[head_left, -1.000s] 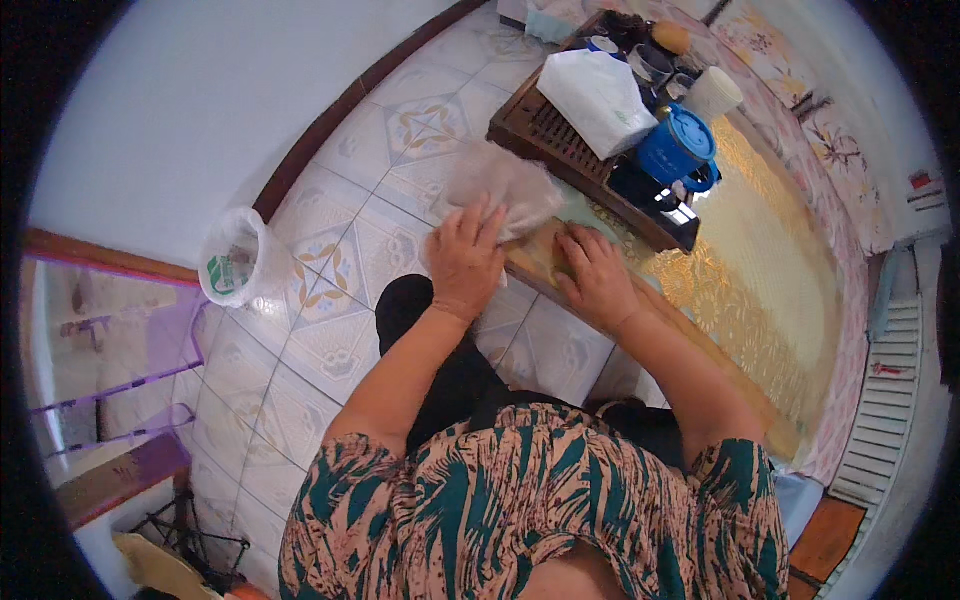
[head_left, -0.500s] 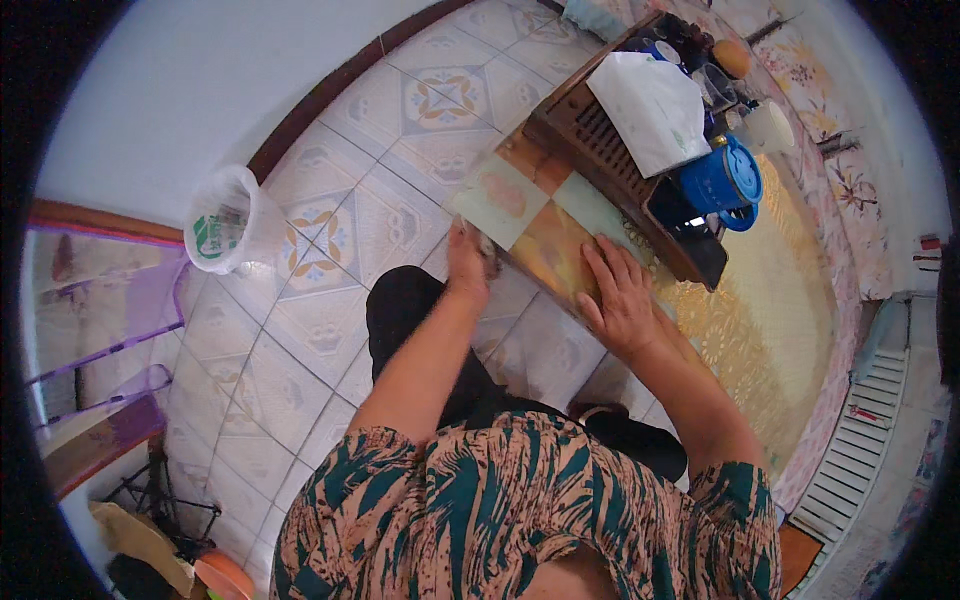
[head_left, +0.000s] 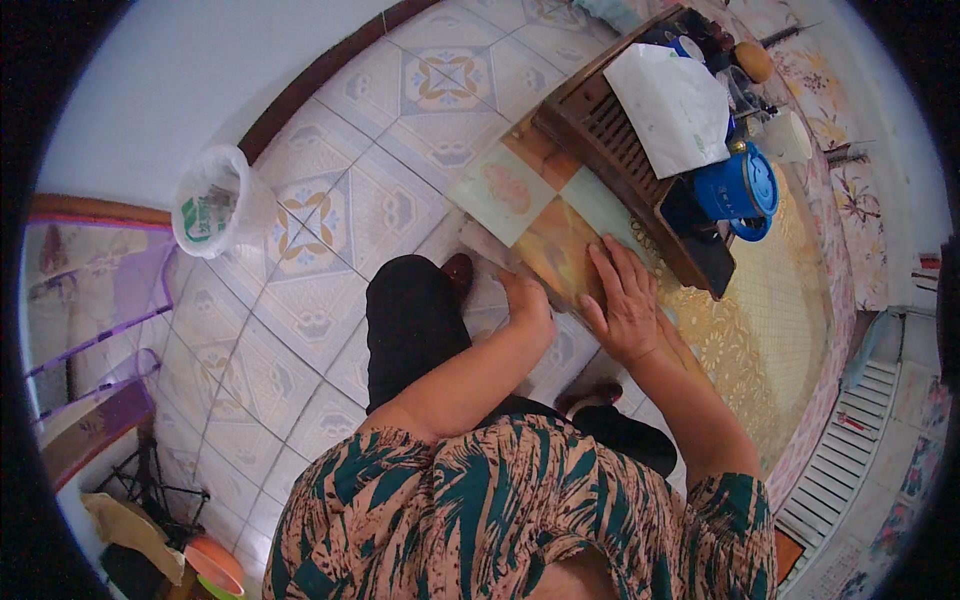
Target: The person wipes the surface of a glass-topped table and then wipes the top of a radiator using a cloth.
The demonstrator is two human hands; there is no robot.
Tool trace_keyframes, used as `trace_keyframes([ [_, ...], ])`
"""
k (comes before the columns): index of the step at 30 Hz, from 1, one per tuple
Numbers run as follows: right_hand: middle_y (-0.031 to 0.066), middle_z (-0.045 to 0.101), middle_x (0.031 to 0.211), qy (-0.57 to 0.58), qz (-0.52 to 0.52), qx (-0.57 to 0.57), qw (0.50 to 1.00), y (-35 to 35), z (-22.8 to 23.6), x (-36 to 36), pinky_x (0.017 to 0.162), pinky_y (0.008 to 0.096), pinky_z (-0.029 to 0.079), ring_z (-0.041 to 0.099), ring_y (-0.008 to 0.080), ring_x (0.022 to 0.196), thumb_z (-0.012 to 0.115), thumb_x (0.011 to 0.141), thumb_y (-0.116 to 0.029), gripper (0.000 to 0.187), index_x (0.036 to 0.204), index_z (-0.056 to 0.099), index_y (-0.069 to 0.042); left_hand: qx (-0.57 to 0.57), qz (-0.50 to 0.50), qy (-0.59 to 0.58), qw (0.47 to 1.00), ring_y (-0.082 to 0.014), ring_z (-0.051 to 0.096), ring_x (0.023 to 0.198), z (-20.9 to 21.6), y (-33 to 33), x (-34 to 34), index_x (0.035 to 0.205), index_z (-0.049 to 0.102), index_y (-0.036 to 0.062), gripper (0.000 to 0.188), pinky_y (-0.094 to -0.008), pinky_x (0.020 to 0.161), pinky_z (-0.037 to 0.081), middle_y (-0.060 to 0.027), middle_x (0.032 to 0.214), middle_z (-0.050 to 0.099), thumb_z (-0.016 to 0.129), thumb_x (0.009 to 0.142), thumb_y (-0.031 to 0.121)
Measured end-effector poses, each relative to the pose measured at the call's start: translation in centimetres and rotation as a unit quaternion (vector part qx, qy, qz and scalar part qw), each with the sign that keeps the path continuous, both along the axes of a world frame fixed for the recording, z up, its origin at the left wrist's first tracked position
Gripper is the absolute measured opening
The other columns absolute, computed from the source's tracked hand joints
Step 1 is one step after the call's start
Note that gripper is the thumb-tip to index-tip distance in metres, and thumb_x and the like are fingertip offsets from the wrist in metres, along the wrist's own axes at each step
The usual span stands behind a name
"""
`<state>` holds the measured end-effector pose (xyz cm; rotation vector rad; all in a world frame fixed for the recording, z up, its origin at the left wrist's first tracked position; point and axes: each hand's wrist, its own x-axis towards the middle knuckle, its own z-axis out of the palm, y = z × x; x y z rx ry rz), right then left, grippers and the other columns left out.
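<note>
A low table or bench with a glossy, patchwork-patterned cover stands in front of me to the right. On its near part, my right hand lies flat with the fingers spread and holds nothing. My left hand is bent at the wrist against the table's left side edge, just below the top. Its fingers are mostly hidden and blurred, so I cannot make out whether anything is in them.
A dark wooden slatted tray carries a white tissue pack, a blue lidded container and several small items. A translucent plastic bin stands on the tiled floor at left. A white radiator is at right.
My left hand has slid along the table's side edge, nearer to me and to the right. The right hand stays flat on the top. A dark red shoe now shows by my left knee.
</note>
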<state>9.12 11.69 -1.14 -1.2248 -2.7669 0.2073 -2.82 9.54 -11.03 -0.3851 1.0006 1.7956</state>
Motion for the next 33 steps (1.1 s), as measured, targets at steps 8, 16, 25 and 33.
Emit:
trace_keyframes([
  [8,0.01,0.035,0.147,0.005,0.005,0.006,1.0,0.0,0.2,-0.3,0.104,0.0506,0.029,0.037,0.0356,0.128,0.058,0.084,-0.04,0.065,0.141,0.041,-0.016,-0.045,-0.047,-0.03,0.997,-0.0264,0.053,0.112,-6.0,2.8,-7.4,0.125,0.05,0.0086,0.045,-0.0437,0.092,0.044,-0.0084,0.122,0.055,0.045,0.094,0.04],
  [16,0.0108,0.034,0.147,0.008,0.01,-0.014,1.0,-0.8,0.6,-0.9,0.105,0.0498,0.029,0.035,0.0353,0.13,0.061,0.082,-0.037,0.066,0.141,0.04,-0.016,0.079,0.03,0.01,0.996,-0.0238,0.061,0.095,-10.9,4.1,-9.1,0.12,0.054,0.0094,0.041,-0.0396,0.078,0.05,-0.0067,0.107,0.062,0.046,0.094,0.04],
  [25,0.0161,0.031,0.147,-0.033,0.024,-0.042,0.998,-1.3,2.0,-0.6,0.108,0.0501,0.026,0.033,0.0407,0.13,0.059,0.083,-0.029,0.065,0.141,0.037,-0.009,0.127,-0.242,-0.001,0.962,-0.0229,0.063,0.091,-11.5,4.3,-16.9,0.12,0.056,0.0065,0.042,-0.0346,0.073,0.051,-0.0095,0.108,0.065,0.048,0.093,0.038],
  [33,0.0171,0.031,0.147,-0.07,0.008,-0.059,0.996,-1.4,3.1,-0.4,0.105,0.0511,0.029,0.034,0.0395,0.129,0.063,0.082,-0.034,0.07,0.142,0.037,-0.011,0.163,-0.508,0.268,0.802,-0.0213,0.06,0.097,-10.6,7.0,-19.7,0.116,0.058,0.0031,0.038,-0.0348,0.079,0.049,-0.0083,0.111,0.063,0.056,0.089,0.03],
])
